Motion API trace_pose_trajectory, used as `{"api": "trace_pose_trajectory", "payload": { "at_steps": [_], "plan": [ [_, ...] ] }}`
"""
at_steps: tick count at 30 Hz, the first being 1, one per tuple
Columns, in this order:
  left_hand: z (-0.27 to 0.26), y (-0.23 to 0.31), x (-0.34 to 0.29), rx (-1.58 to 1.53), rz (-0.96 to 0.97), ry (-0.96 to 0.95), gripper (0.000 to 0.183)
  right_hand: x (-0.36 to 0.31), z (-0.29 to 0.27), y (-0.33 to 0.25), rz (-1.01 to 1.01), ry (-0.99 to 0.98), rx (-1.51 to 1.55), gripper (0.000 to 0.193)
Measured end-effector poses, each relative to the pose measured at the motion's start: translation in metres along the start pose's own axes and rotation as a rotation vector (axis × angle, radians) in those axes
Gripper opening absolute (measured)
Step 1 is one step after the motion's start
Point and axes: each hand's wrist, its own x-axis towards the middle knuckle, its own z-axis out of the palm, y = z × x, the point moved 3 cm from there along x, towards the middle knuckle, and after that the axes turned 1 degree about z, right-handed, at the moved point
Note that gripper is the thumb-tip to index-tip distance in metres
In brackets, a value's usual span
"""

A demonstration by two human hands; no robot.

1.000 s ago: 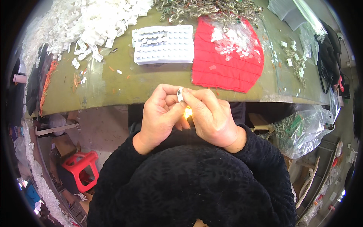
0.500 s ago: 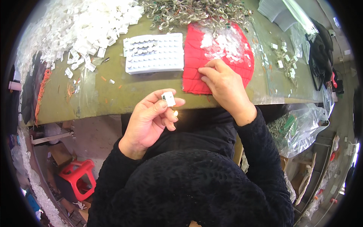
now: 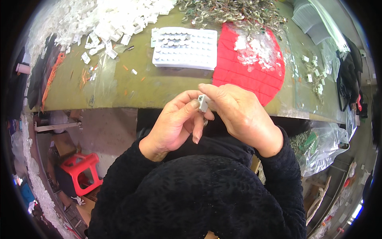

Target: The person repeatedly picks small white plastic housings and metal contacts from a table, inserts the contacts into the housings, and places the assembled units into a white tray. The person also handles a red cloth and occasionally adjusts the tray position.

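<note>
My left hand point(image 3: 175, 123) pinches a small white plastic block point(image 3: 203, 102) between thumb and forefinger, just in front of the table edge. My right hand point(image 3: 240, 115) meets it from the right, its fingertips closed against the same block; what it brings is hidden by the fingers. A bit of metal point(image 3: 205, 121) hangs below the block. Beyond the hands lies a red quilted mat point(image 3: 238, 75) with small clear pieces on it. A white tray point(image 3: 185, 47) with rows of round pockets sits left of the mat.
A heap of white plastic blocks point(image 3: 103, 20) covers the far left of the green table point(image 3: 139, 87). Metal rings point(image 3: 230, 10) pile at the far middle. Clear bags point(image 3: 318, 147) hang at the right. A red stool point(image 3: 81, 171) stands on the floor, lower left.
My right hand came back from the red mat to join my left hand at the white block. The left hand rose slightly toward the table edge.
</note>
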Motion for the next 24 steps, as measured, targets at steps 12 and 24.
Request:
{"api": "trace_pose_trajectory", "payload": {
  "at_steps": [12, 24],
  "plan": [
    [0.006, 0.006, -0.006, 0.329, -0.085, -0.029, 0.018, 0.006, -0.008, -0.014, 0.06, -0.285, 0.155, 0.04],
    [-0.001, 0.001, -0.002, 0.263, -0.163, -0.01, 0.019, 0.003, -0.003, -0.007, 0.112, -0.305, 0.127, 0.032]
  ]
}}
